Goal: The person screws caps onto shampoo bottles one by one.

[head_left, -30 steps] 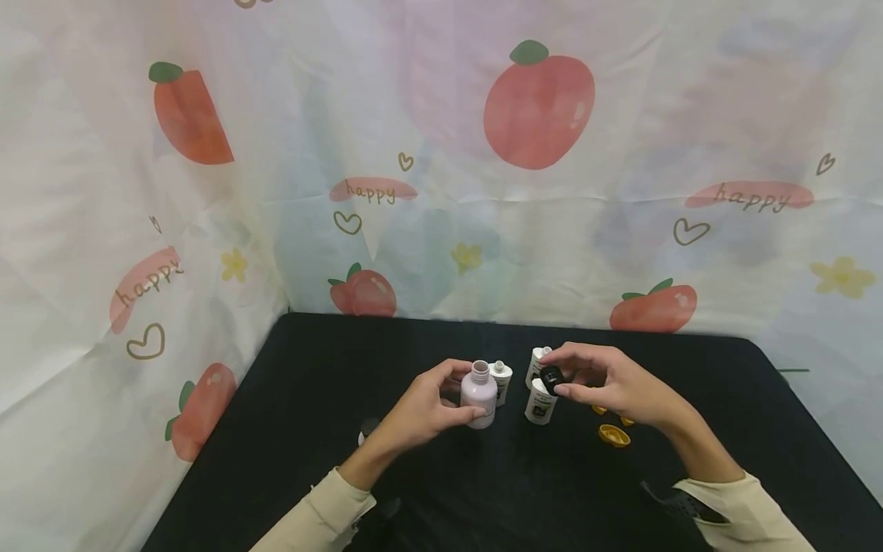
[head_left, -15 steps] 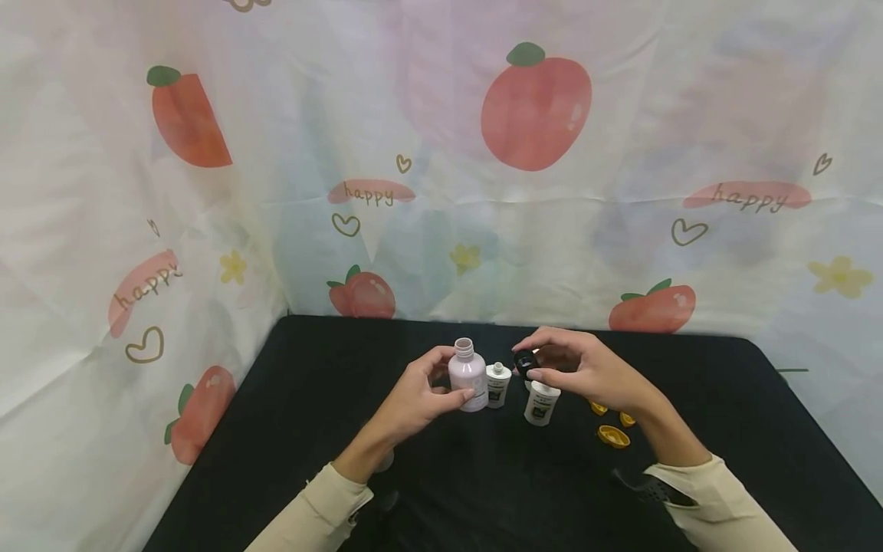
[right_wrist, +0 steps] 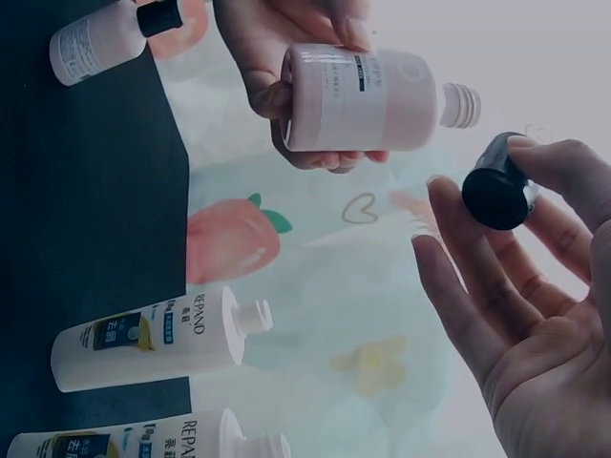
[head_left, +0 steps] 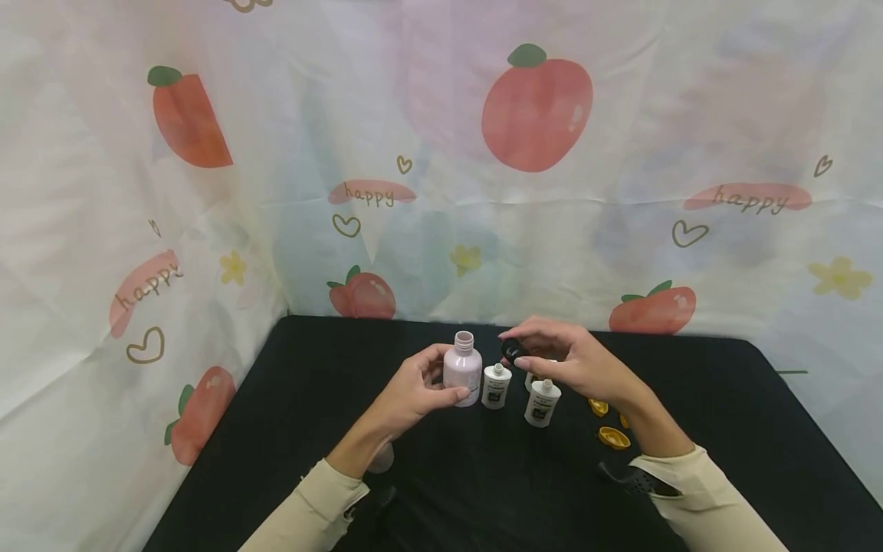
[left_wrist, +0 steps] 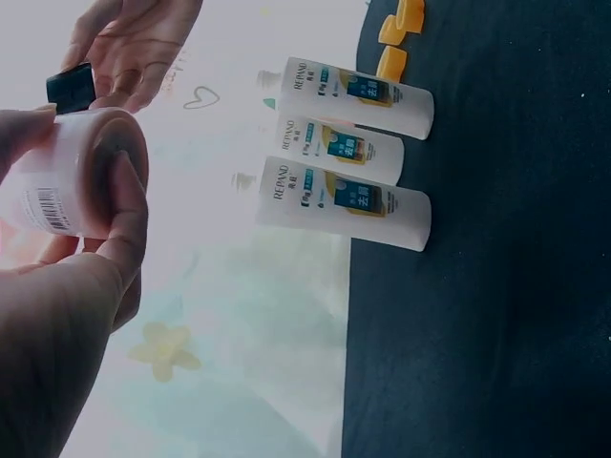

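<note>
My left hand (head_left: pixel 414 392) grips a pale pink bottle (head_left: pixel 462 377) round its body, upright and raised off the table. The bottle's threaded neck is bare. Between thumb and fingertips, my right hand (head_left: pixel 576 359) pinches a black cap (head_left: pixel 513 351), apart from the neck and to its right. In the right wrist view the cap (right_wrist: pixel 496 186) is tilted, with the bottle neck (right_wrist: pixel 461 105) close by. Below the hands stand three white REPAND bottles without caps: one on the left (head_left: pixel 497 388), one in front (head_left: pixel 542 405), and a third mostly hidden behind my right hand.
Several yellow caps (head_left: pixel 613 438) lie on the black table (head_left: pixel 276 429) below my right wrist. Another pink bottle (right_wrist: pixel 95 43) with a black cap stands to the left, largely hidden by my left wrist in the head view. A fruit-printed cloth (head_left: pixel 441 153) hangs behind the table.
My left hand has raised the pink bottle and shifted it slightly left. My right hand has carried the black cap left and upward, closer to the bottle's neck.
</note>
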`<state>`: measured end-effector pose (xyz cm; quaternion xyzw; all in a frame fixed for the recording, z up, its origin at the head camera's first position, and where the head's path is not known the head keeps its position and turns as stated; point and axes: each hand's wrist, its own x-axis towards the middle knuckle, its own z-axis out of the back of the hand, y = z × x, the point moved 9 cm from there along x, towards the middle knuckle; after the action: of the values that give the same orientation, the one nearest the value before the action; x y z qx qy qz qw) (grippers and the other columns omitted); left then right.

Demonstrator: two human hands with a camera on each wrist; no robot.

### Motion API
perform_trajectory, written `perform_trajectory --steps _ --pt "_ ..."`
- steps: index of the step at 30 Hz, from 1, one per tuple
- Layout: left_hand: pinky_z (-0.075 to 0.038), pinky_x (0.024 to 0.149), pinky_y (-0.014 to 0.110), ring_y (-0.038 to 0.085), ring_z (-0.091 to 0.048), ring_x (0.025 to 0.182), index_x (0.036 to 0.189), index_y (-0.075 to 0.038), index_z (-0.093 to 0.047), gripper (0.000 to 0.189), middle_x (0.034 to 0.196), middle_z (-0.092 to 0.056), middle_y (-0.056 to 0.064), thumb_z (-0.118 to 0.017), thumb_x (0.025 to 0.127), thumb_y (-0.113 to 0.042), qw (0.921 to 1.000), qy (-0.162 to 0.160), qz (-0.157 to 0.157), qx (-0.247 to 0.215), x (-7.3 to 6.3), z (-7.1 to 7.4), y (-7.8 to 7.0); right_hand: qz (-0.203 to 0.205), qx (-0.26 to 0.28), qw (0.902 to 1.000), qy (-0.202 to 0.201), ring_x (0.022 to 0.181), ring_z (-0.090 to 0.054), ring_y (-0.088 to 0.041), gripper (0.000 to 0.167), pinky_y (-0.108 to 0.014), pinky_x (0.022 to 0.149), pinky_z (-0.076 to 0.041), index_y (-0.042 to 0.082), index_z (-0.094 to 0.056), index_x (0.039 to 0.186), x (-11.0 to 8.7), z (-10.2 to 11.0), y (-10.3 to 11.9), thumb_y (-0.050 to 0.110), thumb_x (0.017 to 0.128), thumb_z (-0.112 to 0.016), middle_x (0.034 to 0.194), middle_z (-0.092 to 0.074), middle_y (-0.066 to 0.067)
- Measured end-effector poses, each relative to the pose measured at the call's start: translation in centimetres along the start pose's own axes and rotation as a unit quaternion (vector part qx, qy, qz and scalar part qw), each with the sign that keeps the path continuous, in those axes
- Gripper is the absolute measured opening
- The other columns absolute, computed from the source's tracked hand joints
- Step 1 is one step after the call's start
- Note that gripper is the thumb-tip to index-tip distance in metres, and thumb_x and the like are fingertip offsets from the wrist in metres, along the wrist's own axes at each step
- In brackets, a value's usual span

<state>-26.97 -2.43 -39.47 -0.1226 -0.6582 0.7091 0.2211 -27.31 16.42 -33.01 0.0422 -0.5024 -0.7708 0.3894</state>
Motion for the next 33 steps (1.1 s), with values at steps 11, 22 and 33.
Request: perform_trajectory --steps 11,22,33 --pt "-0.043 0.113 0.046 0.027 -0.053 0.132 0.145 -0.003 -0.046 0.066 0.143 -0.054 0.015 -0.078 0.087 -0.003 0.9996 0.009 -0.007 -0.026 0.1 0.1 0.0 -0.015 0.018 0.9992 -0.033 0.109 -0.07 -0.02 0.04 -0.031 0.089 -0.058 0.011 -0.058 0.14 0.4 0.6 -0.1 0.005 0.1 -0.063 0.132 -0.06 -0.011" --pt "-0.051 0.104 0.042 0.027 -0.061 0.124 0.143 -0.007 -0.053 0.065 0.136 -0.061 0.013 -0.082 0.086 -0.01 0.9995 -0.021 -0.022 -0.003 0.3 0.5 -0.5 0.005 0.053 0.9971 -0.055 0.112 -0.069 -0.021 0.034 -0.032 0.094 -0.057 0.0 -0.059 0.134 1.1 1.4 0.3 -0.001 0.1 -0.06 0.126 -0.062 -0.012" --pt "-0.052 0.102 0.04 0.026 -0.063 0.121 0.14 -0.007 -0.055 0.061 0.133 -0.064 0.011 -0.083 0.085 -0.011 0.9991 -0.038 -0.021 0.005 0.8 0.6 -0.8 -0.027 0.046 0.9964 -0.065 0.113 -0.069 -0.02 0.04 -0.032 0.096 -0.056 0.001 -0.055 0.14 2.0 1.9 0.6 0.006 0.101 -0.061 0.139 -0.057 -0.011"
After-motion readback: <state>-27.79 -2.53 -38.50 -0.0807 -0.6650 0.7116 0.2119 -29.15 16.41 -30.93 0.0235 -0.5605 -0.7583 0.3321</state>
